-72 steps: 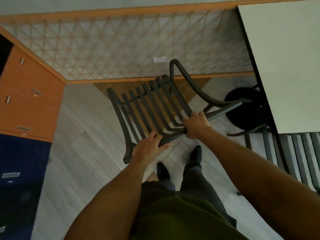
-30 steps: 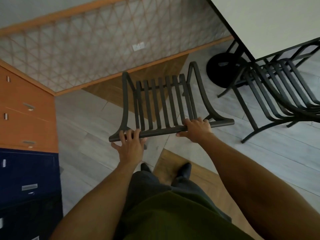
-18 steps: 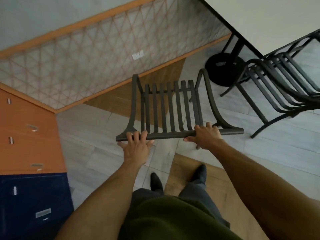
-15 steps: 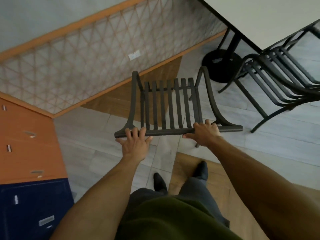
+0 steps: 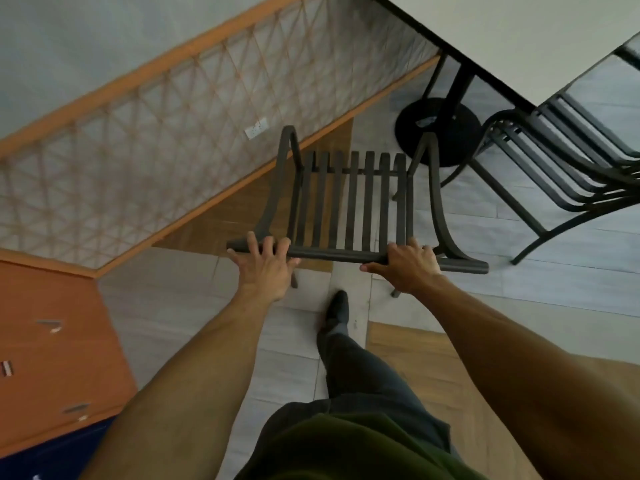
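A dark metal slatted chair point(image 5: 349, 202) with curved armrests stands in front of me, seen from behind and above. My left hand point(image 5: 265, 268) holds the left part of its top back rail, with its fingers over the bar. My right hand point(image 5: 408, 266) grips the same rail toward the right end, fingers curled round it. The chair's legs are mostly hidden under the seat and my hands.
A white table point(image 5: 519, 39) on a black round base point(image 5: 438, 131) stands at the upper right, with a second slatted chair point(image 5: 568, 161) beside it. An orange cabinet point(image 5: 52, 341) with a dark blue unit below stands at the left. A patterned wall panel point(image 5: 138, 140) runs behind. My shoe point(image 5: 336, 308) steps forward.
The chair has swung from a tilted angle to facing squarely away from me, and it has moved toward the table. Both hands have kept their hold on the back rail.
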{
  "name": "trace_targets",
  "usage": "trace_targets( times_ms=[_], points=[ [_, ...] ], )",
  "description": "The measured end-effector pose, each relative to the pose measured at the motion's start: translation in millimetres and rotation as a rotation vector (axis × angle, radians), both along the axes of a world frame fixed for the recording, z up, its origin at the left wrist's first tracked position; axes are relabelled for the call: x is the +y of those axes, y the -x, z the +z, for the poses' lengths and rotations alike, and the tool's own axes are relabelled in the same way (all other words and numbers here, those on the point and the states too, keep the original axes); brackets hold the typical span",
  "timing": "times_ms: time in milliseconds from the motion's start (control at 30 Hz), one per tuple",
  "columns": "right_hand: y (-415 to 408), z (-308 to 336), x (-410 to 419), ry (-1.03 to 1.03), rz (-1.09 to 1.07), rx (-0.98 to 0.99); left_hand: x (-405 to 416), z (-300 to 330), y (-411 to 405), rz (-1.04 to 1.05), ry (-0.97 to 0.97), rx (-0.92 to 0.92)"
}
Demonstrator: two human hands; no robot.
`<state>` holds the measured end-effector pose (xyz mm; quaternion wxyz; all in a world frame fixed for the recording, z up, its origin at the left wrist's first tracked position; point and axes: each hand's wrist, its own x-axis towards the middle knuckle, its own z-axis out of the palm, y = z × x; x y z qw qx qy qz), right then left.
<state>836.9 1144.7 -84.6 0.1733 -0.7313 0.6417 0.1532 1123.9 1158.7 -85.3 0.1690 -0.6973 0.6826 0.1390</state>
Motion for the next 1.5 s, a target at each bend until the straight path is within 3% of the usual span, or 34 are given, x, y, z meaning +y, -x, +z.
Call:
trace_targets(
  times_ms=[667, 1200, 1500],
  points=[
    [-43.7, -7.7, -157.0, -0.014, -0.278, -0.047, -218.1, 0.8, -35.2, -0.131, -0.012, 0.139],
    [-110.5, -18.9, -277.0, 0.031, -0.613, -0.038, -428.6, 9.9, -73.8, -0.485, -0.042, 0.119],
    [-115.6, -20.0, -342.4, 0.083, -0.750, -0.041, -520.0, 7.8, -57.6, -0.582, -0.037, 0.128]
  ],
)
